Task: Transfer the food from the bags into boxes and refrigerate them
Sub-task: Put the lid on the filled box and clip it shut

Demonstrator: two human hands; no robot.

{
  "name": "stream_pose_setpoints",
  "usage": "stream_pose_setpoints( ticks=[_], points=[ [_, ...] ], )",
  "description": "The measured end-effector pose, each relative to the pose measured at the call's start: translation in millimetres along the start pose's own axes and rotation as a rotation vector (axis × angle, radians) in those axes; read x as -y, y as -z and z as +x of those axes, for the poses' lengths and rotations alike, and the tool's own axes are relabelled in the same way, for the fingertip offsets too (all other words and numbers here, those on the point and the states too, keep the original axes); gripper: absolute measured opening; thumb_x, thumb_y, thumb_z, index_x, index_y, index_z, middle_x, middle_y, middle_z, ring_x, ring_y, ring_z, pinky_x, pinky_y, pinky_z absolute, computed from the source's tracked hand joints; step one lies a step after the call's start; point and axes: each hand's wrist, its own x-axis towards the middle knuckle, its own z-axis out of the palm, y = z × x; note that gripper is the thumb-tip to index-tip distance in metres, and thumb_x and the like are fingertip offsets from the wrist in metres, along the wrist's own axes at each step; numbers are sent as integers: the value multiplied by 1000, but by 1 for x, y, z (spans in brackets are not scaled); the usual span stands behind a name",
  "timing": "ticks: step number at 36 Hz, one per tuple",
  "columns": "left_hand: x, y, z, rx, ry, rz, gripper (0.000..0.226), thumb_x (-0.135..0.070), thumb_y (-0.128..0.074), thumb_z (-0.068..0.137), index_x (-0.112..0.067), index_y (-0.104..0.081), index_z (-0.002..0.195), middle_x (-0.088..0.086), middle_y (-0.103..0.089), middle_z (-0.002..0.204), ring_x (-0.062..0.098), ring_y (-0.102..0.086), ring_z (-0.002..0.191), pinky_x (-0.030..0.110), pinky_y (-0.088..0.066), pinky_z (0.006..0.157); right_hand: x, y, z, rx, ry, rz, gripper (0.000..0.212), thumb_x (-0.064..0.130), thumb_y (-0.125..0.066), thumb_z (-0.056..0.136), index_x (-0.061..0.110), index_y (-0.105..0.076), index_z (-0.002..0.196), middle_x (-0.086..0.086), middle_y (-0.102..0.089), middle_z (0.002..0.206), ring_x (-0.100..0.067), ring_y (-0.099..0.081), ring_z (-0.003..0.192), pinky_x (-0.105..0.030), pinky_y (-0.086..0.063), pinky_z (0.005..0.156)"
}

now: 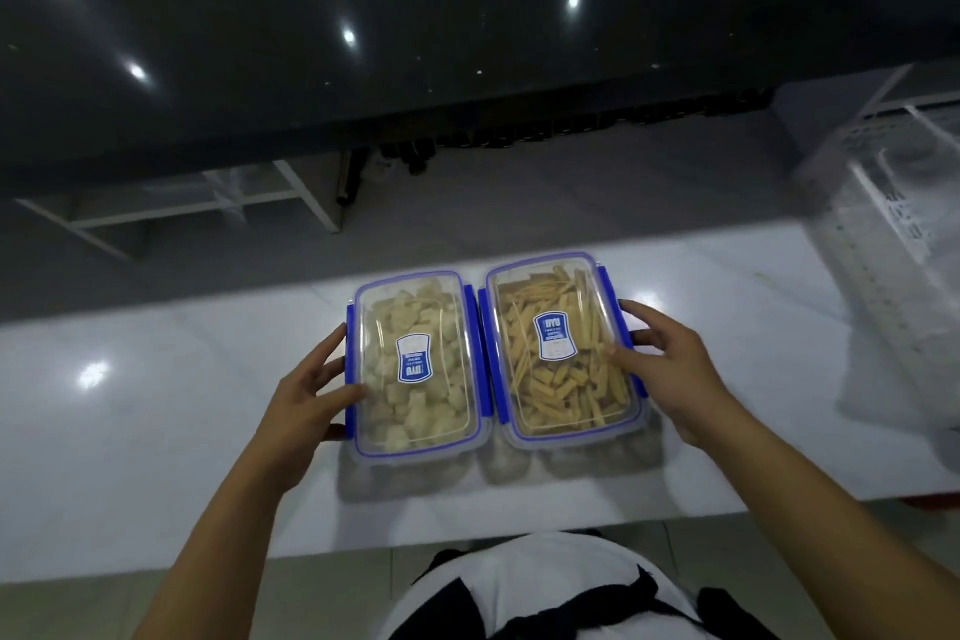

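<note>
Two clear lidded boxes with blue clips sit side by side, long edges touching, near the front of the white table (156, 431). The left box (415, 364) holds pale chunky pieces of food; the right box (563, 348) holds yellowish sticks. The left hand (311, 395) cups the outer long side of the left box, its grip spread wide, thumb lying on the lid's near corner and fingers reaching along the blue side clip. The right hand (670, 374) flanks the outer side of the right box, grip likewise spread, thumb resting on the lid and fingers curled around the far side clip. A clear plastic bag (893, 286) lies at the table's right end, well apart from both boxes
</note>
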Motion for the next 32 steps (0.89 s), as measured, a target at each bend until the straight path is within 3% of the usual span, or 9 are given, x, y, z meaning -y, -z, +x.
stream_pose_setpoints(
  ticks=[6,9,14,18,20,22,24,27,32],
  points=[
    [5,44,5,-11,12,1,61,-18,-74,87,-52,-54,133,-5,-67,127,29,-67,111,54,-63,70,8,-49,-9,23,6,-30,56,42,-73,73,44,-55,126,7,-65,108,-15,-67,95,-30,-60,63],
    [7,51,7,22,12,-13,62,-16,-74,88,-53,-54,133,-5,-66,128,29,-65,113,53,-62,72,9,-58,-10,7,3,-38,51,35,-73,83,40,-56,131,7,-66,109,-16,-67,98,-29,-59,64],
    [10,55,9,62,3,-18,64,-19,-74,88,-53,-49,137,-5,-63,131,27,-65,114,52,-63,74,12,-61,-15,5,-4,-49,35,29,-72,87,57,-58,105,11,-68,104,-15,-68,96,-21,-56,55],
    [6,49,12,48,-12,82,65,-15,-73,90,-44,-43,140,-2,-54,140,21,-63,108,40,-63,67,11,-66,-21,-68,31,-102,38,32,-71,88,49,-56,120,13,-64,109,-15,-65,102,-18,-53,55],
    [0,40,11,-48,-94,298,69,-19,-74,90,-35,-38,147,2,-45,150,23,-56,117,39,-60,76,10,-68,-26,-124,50,-147,48,33,-71,88,39,-53,133,10,-62,116,-14,-63,102,-18,-51,56],
    [-10,30,8,-144,-224,577,80,-27,-77,87,-28,-32,153,6,-32,160,31,-36,141,53,-45,105,9,-71,-35,-170,48,-160,59,33,-71,88,33,-47,142,4,-57,130,-13,-59,106,-21,-53,63],
    [-22,17,2,-142,-372,696,86,-29,-77,86,-25,-27,156,7,-23,164,30,-20,150,54,-28,117,6,-72,-49,-220,57,-207,63,34,-71,88,33,-43,145,3,-50,142,-12,-51,117,-25,-54,73],
    [-33,-15,-7,21,-521,698,78,-26,-72,90,-26,-30,155,2,-24,165,24,-18,152,47,-23,122,-2,-69,-75,-292,120,-336,66,38,-71,88,34,-42,148,9,-44,151,-12,-43,135,-28,-42,100],
    [-31,-76,-26,324,-767,809,75,-32,-69,90,-34,-31,154,-2,-17,167,22,-5,155,39,-9,124,-18,-54,-120,-361,103,-510,66,42,-67,90,38,-37,149,8,-31,159,-10,-26,146,-31,-24,119]
  ],
)
